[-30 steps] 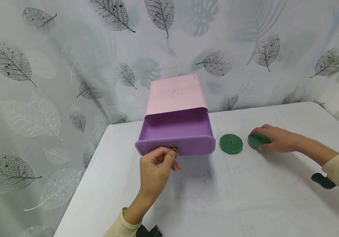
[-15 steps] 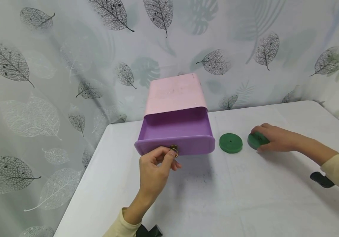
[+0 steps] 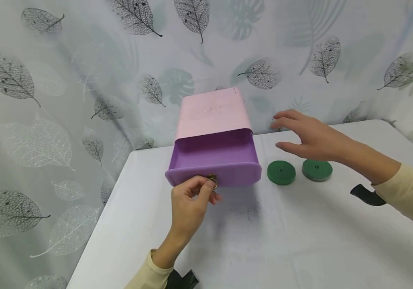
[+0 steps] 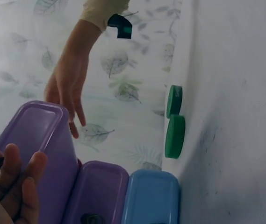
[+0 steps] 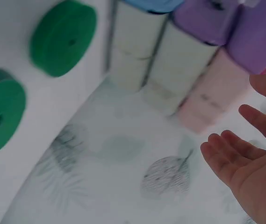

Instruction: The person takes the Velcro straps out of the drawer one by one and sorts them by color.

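Observation:
My left hand [image 3: 190, 210] pinches the small brass ring [image 3: 214, 183] on the front of a purple drawer [image 3: 237, 175]. The drawer stands pulled out of a pink cabinet [image 3: 213, 112], and its visible inside holds nothing. My right hand [image 3: 311, 136] hovers with spread, mostly straight fingers right of the cabinet, holding nothing. Below it, two green discs [image 3: 281, 173] with small centre holes lie side by side on the white table. The right wrist view also shows both discs, one green disc [image 5: 72, 42] nearer the cabinet.
Beneath the pulled-out drawer, the left wrist view shows a second purple drawer [image 4: 102, 189] and a blue drawer [image 4: 151, 196], both pushed in. A leaf-print curtain [image 3: 119, 60] hangs behind and left of the white table [image 3: 318, 245].
My right hand has let go of the right-hand green disc and risen up and left towards the cabinet. That disc stays on the table. My left hand keeps its pinch on the ring.

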Action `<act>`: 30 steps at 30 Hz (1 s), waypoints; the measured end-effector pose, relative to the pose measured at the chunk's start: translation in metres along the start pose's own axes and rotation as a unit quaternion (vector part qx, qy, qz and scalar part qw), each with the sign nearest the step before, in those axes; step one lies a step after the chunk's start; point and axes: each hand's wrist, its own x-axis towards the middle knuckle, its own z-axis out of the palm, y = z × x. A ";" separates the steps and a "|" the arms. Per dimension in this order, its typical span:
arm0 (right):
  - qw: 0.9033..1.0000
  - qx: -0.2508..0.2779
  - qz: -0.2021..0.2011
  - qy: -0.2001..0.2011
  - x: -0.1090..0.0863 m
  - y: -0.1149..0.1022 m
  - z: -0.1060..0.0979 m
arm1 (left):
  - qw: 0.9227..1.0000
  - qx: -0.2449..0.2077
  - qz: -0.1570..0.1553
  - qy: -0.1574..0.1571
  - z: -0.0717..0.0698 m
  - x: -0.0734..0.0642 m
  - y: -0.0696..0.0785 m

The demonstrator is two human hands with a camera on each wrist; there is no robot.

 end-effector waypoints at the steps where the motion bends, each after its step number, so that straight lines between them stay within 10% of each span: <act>1: 1.000 0.001 -0.010 0.007 0.003 -0.007 -0.001 | 1.000 0.000 0.000 -0.001 0.000 0.002 -0.001; 17: 0.988 0.034 -0.090 0.117 0.015 -0.062 0.005 | 1.000 0.002 -0.009 -0.021 0.008 0.044 -0.023; 30: 0.979 0.064 -0.120 0.149 0.021 -0.071 0.030 | 0.998 0.003 -0.032 -0.047 0.005 0.069 -0.070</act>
